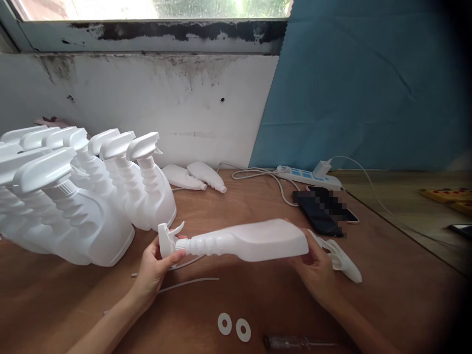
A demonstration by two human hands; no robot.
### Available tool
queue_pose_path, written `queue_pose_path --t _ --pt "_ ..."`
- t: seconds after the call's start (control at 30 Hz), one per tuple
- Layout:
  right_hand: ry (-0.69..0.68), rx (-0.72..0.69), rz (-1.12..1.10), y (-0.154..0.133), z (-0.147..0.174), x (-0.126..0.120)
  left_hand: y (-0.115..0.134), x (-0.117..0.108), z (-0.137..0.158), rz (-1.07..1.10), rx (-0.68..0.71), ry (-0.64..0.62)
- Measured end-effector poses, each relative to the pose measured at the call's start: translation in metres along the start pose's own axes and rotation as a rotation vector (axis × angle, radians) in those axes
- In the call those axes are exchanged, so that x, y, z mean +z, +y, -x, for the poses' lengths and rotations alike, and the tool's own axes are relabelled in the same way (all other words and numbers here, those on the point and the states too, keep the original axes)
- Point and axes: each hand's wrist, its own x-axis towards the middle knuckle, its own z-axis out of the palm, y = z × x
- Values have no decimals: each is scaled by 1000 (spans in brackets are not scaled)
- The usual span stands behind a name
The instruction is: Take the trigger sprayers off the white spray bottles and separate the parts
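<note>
Spray bottle — smooth, satiny plastic.

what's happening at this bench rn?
A person is holding a white bottle sideways in both hands. The left hand grips it at the trigger head, thumb at the collar, while the right hand holds the base end. The trigger head sits at the bottle's neck; how tight it is can't be seen. Upright bottles with spray heads stand in a group at picture left. Two white rings and a screwdriver lie on the table in front.
</note>
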Motion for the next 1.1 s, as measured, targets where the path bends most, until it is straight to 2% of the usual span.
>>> queue_pose_path --t 0.17,0.27,0.37,0.5,0.57,0.73,0.87,1.0,1.1 --pt "129 82 -68 4 -3 1 2 1 3 -56 18 -25" --pt "151 84 -139 6 -2 1 2 0 4 -109 41 -35" --pt "69 108 -294 7 1 3 1 -1 3 -147 57 -32" --pt "-90 119 -488 6 2 5 -2 -3 0 -98 2 -6" --pt "-81 107 -468 8 2 4 -3 -3 -1 -78 -15 5" --pt "38 71 -317 14 1 -1 -2 -3 -2 -133 18 -2" --pt "86 114 -348 14 1 2 -1 -3 1 -211 76 -67" --pt "7 228 -444 6 1 4 -1 -5 3 -190 4 -141" --pt "-149 249 -530 -1 1 4 -2 -6 0 -133 -14 -118"
